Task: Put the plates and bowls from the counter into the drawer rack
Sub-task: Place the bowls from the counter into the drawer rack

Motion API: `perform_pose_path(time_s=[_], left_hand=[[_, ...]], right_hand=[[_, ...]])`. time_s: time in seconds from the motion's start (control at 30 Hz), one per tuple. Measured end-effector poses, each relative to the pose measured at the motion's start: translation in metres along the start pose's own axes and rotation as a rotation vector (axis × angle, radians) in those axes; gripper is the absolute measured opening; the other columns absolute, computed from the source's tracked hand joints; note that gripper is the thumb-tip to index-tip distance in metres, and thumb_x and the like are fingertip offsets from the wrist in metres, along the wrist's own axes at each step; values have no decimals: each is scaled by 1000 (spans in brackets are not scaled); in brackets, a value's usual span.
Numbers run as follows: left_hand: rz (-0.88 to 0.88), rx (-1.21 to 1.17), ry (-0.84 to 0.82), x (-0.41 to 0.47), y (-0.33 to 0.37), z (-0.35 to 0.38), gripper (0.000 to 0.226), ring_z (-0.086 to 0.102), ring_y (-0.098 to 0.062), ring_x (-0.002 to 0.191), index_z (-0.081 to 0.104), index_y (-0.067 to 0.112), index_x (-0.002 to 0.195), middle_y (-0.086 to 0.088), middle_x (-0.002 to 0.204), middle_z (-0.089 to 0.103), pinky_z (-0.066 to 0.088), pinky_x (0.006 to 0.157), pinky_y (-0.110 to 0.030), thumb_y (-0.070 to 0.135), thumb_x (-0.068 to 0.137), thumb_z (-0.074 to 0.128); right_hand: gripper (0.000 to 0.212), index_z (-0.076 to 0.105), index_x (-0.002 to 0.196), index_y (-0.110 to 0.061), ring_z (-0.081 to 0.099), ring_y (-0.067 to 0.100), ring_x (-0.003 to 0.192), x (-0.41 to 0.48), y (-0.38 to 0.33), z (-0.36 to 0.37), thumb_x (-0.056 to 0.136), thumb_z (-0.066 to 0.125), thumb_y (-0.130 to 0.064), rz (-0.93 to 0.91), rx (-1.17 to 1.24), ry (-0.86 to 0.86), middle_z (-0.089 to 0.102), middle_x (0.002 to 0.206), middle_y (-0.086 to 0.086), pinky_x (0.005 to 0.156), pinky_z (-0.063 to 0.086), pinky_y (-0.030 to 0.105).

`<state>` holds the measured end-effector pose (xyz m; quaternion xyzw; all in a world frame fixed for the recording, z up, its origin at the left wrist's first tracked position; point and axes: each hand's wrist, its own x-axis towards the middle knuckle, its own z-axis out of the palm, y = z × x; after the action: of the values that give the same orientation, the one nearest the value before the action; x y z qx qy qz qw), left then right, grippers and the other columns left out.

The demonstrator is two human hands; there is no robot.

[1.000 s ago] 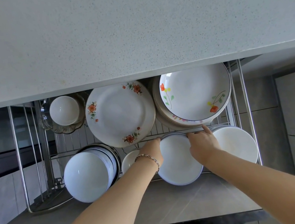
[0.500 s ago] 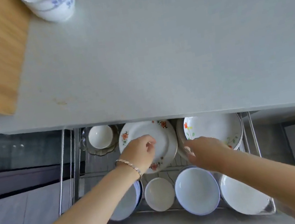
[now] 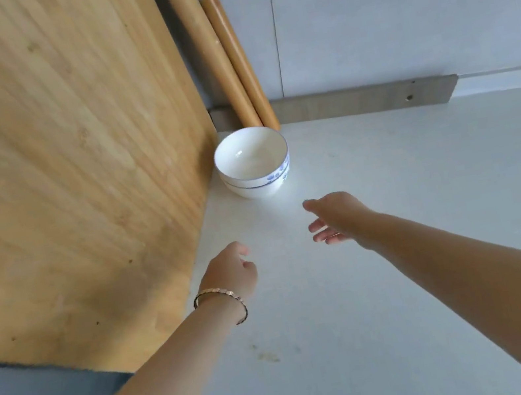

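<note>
Just right of the big bamboo cutting board [image 3: 54, 164], above the pale grey worktop [image 3: 416, 239], the left hand [image 3: 230, 272] has loosely curled fingers and the right hand [image 3: 335, 215] has spread fingers; both hold nothing. Farther, just beside the board's far corner, two nested round white bowls with blue flowers [image 3: 253, 167] stand upright, mouths up, with no long axis. They seem the last pieces left.

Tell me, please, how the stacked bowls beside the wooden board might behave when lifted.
The stacked bowls look glazed, so probably rigid, slick and breakable. Two are nested, so the upper one may shift unless the lower is gripped.
</note>
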<state>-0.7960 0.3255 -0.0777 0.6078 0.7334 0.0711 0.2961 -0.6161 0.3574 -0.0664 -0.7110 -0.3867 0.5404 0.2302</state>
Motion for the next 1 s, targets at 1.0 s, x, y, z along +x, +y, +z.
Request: perform_pose_path(time_s=[1.0], left_hand=[[-195,-689,-550,-111,32,62,37,69,-26,68,36,39,120,-4,97,62,59,64,-31,24,91,54]], right_hand=[[25,59,94,-11,63,30,58,-130,159,-65,85,43,6,228,414,-98,59,71,17,54,60,29]])
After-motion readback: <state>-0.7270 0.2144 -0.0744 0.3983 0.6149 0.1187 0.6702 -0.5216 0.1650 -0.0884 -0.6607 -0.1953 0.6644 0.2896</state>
